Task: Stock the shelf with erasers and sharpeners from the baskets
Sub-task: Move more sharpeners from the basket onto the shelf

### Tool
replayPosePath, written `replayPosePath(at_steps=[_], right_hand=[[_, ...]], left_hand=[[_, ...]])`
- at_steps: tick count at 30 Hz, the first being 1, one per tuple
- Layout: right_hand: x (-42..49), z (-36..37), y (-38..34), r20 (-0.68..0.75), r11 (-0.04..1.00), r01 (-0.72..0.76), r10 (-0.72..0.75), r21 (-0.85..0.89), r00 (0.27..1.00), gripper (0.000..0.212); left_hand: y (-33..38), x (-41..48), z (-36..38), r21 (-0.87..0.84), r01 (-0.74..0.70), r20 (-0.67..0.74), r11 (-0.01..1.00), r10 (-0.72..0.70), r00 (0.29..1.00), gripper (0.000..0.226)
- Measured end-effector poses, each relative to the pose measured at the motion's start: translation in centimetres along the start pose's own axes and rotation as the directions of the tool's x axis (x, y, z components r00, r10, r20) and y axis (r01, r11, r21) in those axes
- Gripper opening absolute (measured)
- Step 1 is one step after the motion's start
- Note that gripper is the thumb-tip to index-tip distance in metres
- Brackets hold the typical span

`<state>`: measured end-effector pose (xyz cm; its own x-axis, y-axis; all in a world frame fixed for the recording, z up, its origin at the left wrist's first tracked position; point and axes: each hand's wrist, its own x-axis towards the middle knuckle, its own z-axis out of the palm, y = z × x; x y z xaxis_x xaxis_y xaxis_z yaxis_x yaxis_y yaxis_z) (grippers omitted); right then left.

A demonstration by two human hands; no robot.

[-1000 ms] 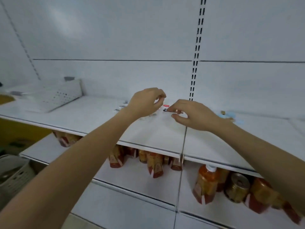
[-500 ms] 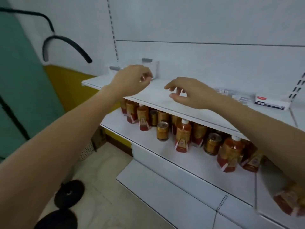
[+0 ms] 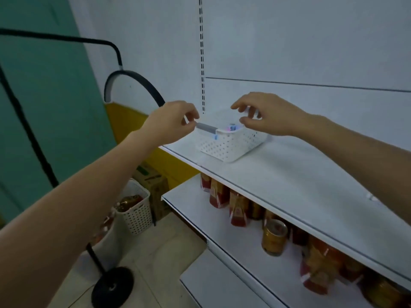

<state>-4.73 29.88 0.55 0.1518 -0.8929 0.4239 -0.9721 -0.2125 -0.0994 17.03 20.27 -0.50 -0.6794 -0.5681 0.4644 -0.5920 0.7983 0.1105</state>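
A white perforated basket (image 3: 231, 145) stands at the left end of the top white shelf (image 3: 289, 174). Small colourful erasers or sharpeners (image 3: 231, 127) show over its rim, blurred. A grey handle (image 3: 206, 128) sticks out of the basket's left side. My left hand (image 3: 171, 124) is curled, with thumb and fingertips pinched at the end of that handle. My right hand (image 3: 266, 116) hovers just above the basket's far right rim, fingers apart and holding nothing.
The lower shelf (image 3: 222, 221) holds red-orange bottles (image 3: 238, 210) and a gold can (image 3: 273, 236). On the floor at left stand a white basket with bottles (image 3: 135, 210), a cardboard box (image 3: 153, 181) and a black stand with a round base (image 3: 112, 285).
My view has swung left from the middle of the shelf to its left end. Both hands have left the eraser box there and reached the basket; my left hand now meets its handle.
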Motion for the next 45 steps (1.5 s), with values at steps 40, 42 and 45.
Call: replayPosePath(at_steps=[40, 42, 45], right_hand=[[12.2, 9.6, 8.6, 0.163, 0.623, -0.704, 0.777, -0.342, 0.608, 0.03], [12.1, 9.6, 8.7, 0.134, 0.626, -0.723, 0.776, -0.292, 0.617, 0.028], [12.1, 9.6, 8.8, 0.123, 0.631, -0.733, 0.773, -0.255, 0.622, 0.028]], left_hand=[[-2.4, 27.3, 17.9, -0.036, -0.722, 0.699, 0.691, 0.533, 0.476, 0.063], [-2.3, 27.3, 18.1, -0.05, -0.717, 0.7, 0.695, 0.536, 0.471, 0.057], [-2.3, 27.2, 18.4, -0.07, -0.708, 0.708, 0.703, 0.535, 0.461, 0.048]])
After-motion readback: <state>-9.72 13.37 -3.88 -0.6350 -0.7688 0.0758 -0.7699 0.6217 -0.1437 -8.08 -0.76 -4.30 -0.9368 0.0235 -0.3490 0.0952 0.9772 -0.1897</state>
